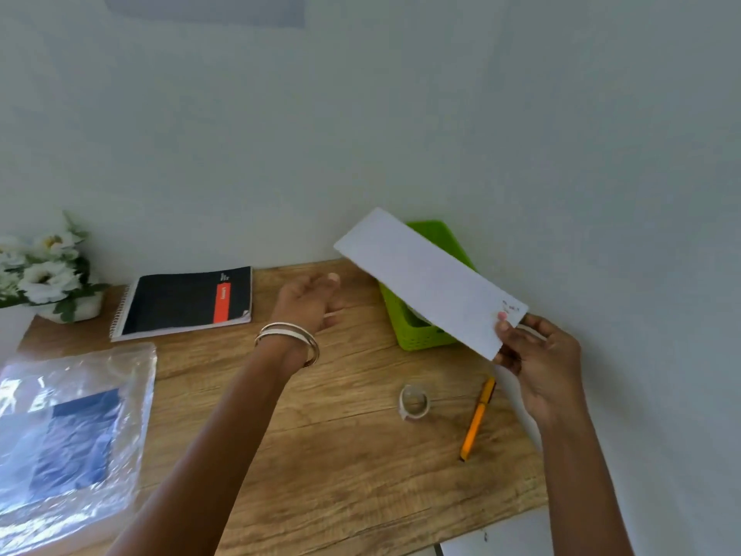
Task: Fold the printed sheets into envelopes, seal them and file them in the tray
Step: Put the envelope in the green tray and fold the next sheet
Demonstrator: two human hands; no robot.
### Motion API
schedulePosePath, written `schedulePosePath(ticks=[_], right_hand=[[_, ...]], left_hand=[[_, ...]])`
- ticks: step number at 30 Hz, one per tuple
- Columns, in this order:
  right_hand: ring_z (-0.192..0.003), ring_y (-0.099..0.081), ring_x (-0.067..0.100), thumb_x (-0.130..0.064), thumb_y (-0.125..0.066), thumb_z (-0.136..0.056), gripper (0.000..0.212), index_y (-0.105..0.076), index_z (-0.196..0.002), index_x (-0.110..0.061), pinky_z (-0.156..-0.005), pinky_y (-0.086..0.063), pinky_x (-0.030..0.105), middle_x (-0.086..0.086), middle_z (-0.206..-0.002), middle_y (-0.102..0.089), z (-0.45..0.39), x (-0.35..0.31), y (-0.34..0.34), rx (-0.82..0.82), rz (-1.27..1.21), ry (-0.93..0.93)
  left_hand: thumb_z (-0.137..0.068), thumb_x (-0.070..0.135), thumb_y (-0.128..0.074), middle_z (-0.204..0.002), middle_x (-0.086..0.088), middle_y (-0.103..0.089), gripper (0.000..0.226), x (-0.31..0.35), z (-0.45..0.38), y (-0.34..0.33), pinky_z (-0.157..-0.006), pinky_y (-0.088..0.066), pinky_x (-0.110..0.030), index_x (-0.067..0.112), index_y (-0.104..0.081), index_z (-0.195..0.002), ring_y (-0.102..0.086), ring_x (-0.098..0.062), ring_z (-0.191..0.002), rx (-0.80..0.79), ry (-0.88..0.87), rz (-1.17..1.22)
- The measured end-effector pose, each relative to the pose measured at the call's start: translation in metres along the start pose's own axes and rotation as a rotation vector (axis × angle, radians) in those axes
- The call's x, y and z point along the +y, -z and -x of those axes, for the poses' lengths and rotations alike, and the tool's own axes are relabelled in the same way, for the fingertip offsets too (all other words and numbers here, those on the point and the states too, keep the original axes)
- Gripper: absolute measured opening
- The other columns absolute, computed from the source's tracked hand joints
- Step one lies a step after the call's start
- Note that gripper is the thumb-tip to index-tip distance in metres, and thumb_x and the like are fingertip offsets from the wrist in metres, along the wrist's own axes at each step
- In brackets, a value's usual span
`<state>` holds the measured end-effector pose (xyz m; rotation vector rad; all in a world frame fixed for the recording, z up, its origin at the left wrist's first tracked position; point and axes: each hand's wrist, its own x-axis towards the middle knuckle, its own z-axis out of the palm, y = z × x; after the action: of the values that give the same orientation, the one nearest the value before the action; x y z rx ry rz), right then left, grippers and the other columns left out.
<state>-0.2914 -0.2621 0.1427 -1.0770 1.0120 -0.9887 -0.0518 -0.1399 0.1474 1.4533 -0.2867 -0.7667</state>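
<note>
Wooden counter (pixel 320 455) below, our right hand (pixel 533 363) pinches a folded envelope (pixel 431 280) over the green tray (pixel 421 339), left hand (pixel 308 300) released; filing remains

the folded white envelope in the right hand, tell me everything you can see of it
The folded white envelope is a long, narrow rectangle of plain paper, flat and uncreased on the face shown. Small dark marks sit near its lower right corner, too small to read. It is held in the air, tilted, slanting up and left across the green tray. Only the right hand touches it, pinching that lower right end.
</note>
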Motion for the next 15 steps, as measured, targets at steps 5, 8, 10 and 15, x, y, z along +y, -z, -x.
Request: schedulePosePath(ticks=[5, 8, 10, 15], right_hand=[[-0.057, -0.067, 0.007, 0.002, -0.066, -0.084, 0.018, -0.061, -0.101, 0.001, -0.049, -0.056, 0.023, 0.008, -0.083, -0.068, -0.037, -0.001, -0.010, 0.090, -0.001, 0.048], [-0.060, -0.067, 0.009, 0.007, -0.063, -0.084, 0.020, -0.060, -0.102, 0.003, -0.047, -0.054, 0.021, 0.012, -0.086, -0.066, -0.057, 0.006, -0.023, 0.123, 0.057, 0.072], [-0.068, -0.068, 0.016, 0.008, -0.065, -0.082, 0.023, -0.060, -0.104, 0.004, -0.048, -0.054, 0.022, 0.016, -0.092, -0.067, -0.065, 0.013, -0.030, 0.183, 0.131, 0.113], [-0.081, -0.069, 0.026, 0.002, -0.069, -0.081, 0.053, -0.045, -0.127, -0.006, -0.061, -0.060, 0.032, 0.016, -0.102, -0.066, -0.061, 0.026, -0.038, 0.318, 0.404, 0.272]], left_hand=[[-0.086, 0.017, -0.063, -0.099, 0.002, -0.067, 0.022, -0.011, -0.013, -0.046, -0.089, -0.049, -0.036, 0.020, -0.062, -0.107, -0.061, -0.011, -0.088, -0.050, -0.130, -0.243], [-0.087, 0.018, -0.062, -0.121, -0.003, -0.062, 0.036, -0.019, -0.018, -0.061, -0.088, -0.042, -0.024, 0.016, -0.059, -0.123, -0.059, -0.016, -0.107, -0.101, -0.219, -0.457], [-0.087, 0.020, -0.062, -0.127, -0.006, -0.058, 0.039, -0.024, -0.021, -0.064, -0.095, -0.041, -0.028, 0.016, -0.057, -0.125, -0.053, -0.019, -0.116, -0.137, -0.301, -0.599], [-0.087, 0.023, -0.062, -0.096, -0.004, -0.058, 0.043, -0.035, -0.027, -0.065, -0.093, -0.043, -0.038, 0.020, -0.053, -0.128, -0.052, -0.014, -0.093, -0.225, -0.387, -0.785]])
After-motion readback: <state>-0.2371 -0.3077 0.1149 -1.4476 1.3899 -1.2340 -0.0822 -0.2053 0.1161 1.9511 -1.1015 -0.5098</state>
